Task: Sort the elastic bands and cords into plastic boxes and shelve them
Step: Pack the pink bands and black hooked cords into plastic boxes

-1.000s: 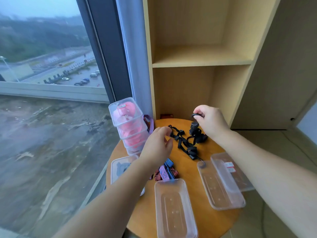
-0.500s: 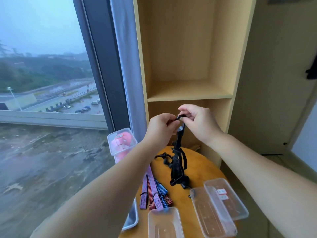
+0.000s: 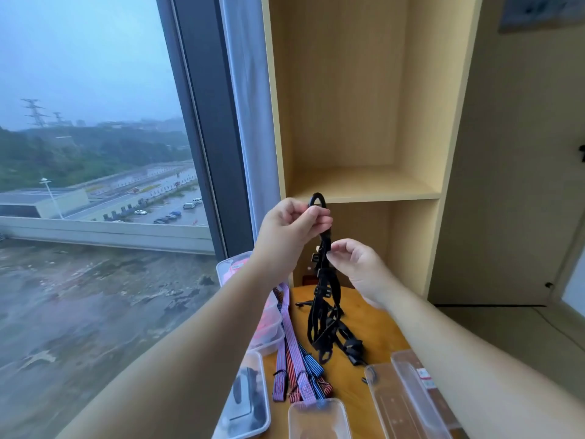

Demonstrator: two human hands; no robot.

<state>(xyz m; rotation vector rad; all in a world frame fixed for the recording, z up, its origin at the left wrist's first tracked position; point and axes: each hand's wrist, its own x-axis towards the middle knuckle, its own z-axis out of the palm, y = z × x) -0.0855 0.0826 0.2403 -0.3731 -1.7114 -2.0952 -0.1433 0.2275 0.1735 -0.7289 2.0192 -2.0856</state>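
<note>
A tangle of black elastic cords with hooks hangs above the round wooden table. My left hand pinches its top hook loop, which sticks up above my fingers. My right hand pinches the strands a little lower, to the right. The bundle's lower end reaches the tabletop. Striped purple, red and blue bands lie on the table to the left of the black bundle. Clear plastic boxes stand near the front edge: one empty, two overlapping at right.
A clear box of pink bands sits at the table's left, a lidded box with dark contents in front of it. Behind the table rises a wooden shelf unit with open compartments. A window fills the left.
Both hands lifted the black cords off the table. My left hand now pinches the top loop and my right hand has slid down the strands. The camera tilted upward.
</note>
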